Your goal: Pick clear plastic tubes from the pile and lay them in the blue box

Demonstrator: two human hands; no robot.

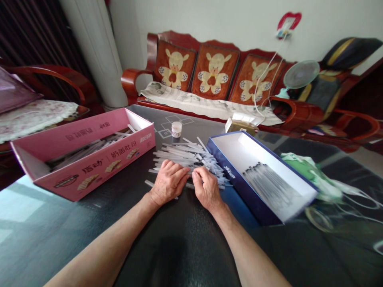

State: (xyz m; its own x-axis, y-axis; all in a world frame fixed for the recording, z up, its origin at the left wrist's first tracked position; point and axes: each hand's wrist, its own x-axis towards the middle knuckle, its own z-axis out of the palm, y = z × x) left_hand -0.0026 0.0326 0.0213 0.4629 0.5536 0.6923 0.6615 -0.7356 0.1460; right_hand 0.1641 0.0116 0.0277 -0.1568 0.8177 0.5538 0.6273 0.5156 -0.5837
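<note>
Your left hand [169,181] and right hand [206,187] nearly meet above the dark table [185,243], fingers curled inward — you can't tell whether they pinch anything. Pale, slender tubes [176,154] lie heaped just beyond, between a pink box [104,163] left and a blue box [242,185] right — both holding tubes. Behind stand a small cup [176,130], then a wooden sofa [128,79].

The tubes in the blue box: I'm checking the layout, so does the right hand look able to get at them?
Probably yes: the right hand is close to the blue box, whose open top leaves the tubes uncovered, though its side wall stands between.
</note>
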